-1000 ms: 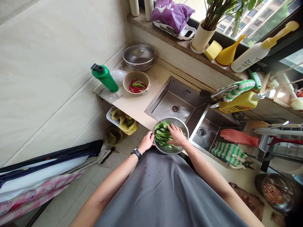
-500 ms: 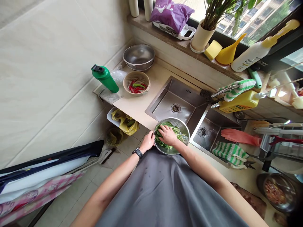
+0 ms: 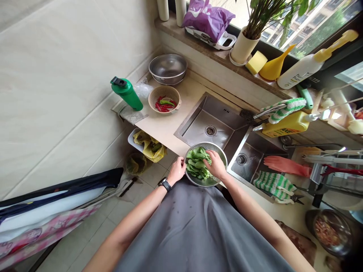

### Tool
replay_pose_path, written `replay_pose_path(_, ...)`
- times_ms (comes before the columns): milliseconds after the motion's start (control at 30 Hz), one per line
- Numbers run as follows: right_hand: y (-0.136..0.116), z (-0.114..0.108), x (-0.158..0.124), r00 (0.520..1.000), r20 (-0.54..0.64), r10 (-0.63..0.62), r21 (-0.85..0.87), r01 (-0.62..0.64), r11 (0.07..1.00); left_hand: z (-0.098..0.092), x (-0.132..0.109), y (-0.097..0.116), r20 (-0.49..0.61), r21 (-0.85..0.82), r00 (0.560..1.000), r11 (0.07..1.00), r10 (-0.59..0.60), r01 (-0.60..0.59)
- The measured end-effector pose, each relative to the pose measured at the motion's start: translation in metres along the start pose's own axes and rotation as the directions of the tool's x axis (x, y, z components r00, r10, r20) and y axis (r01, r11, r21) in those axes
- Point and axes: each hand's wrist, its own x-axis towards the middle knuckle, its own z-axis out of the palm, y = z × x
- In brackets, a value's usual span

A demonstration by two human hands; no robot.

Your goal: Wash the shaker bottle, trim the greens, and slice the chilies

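Note:
A metal colander (image 3: pixel 224 174) with leafy greens (image 3: pixel 197 162) in it sits at the front edge of the counter, against my apron. My left hand (image 3: pixel 177 170), with a black watch at the wrist, is closed on the colander's left rim. Inside the right part of the colander, my right hand (image 3: pixel 217 164) has its thumb and fingers curled around some greens. Its fingertips are partly hidden among the leaves.
Beyond the colander lies a double sink (image 3: pixel 195 130). A basket of chili peppers (image 3: pixel 153 99), a steel bowl (image 3: pixel 168 68) and a green shaker bottle (image 3: pixel 127 94) stand at the back left. Pink gloves (image 3: pixel 286 165) and a striped cloth (image 3: pixel 273 185) lie right of the sink.
My right hand has shifted right within the colander, and the greens now show more leaf on the left. My left hand stays at the rim. The view has tilted slightly.

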Motion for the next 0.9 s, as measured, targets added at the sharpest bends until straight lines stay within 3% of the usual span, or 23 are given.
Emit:
replay_pose_path(67,0.014,0.003,0.001,0.995,0.014,0.102,-0.054,-0.101,0.993,-0.001,-0.001,0.007,-0.104,0.19,0.979,0.97,0.175,-0.153)
replay_pose_path(100,0.02,0.006,0.003,0.99,0.051,0.13,-0.087,-0.125,0.988,0.0,0.0,0.012,-0.102,0.267,0.958,0.935,0.267,-0.232)
replay_pose_path(200,0.03,0.012,0.013,0.966,0.207,0.155,-0.143,-0.127,0.982,0.013,0.005,0.024,0.063,0.358,0.903,0.835,0.424,-0.417)
replay_pose_path(267,0.031,0.013,0.02,0.952,0.259,0.163,-0.138,-0.131,0.982,0.026,0.012,0.028,0.129,0.381,0.894,0.811,0.428,-0.443)
replay_pose_path(367,0.031,0.01,0.025,0.946,0.277,0.167,-0.078,-0.151,0.985,0.044,0.021,0.029,0.168,0.428,0.918,0.812,0.359,-0.396)
replay_pose_path(467,0.031,0.008,0.025,0.923,0.361,0.132,0.008,-0.144,0.989,0.053,0.025,0.029,0.231,0.433,0.916,0.809,0.326,-0.397)
replay_pose_path(667,0.03,0.014,0.027,0.917,0.355,0.181,-0.064,-0.169,0.983,0.046,0.019,0.033,0.285,0.389,0.886,0.8,0.367,-0.457)
replay_pose_path(800,0.034,0.012,0.028,0.942,0.318,0.105,0.092,-0.141,0.986,0.036,0.013,0.032,0.257,0.407,0.898,0.803,0.356,-0.435)
replay_pose_path(900,0.041,0.004,0.027,0.944,0.307,0.118,0.183,-0.18,0.966,0.032,0.011,0.031,0.204,0.418,0.919,0.819,0.338,-0.393)
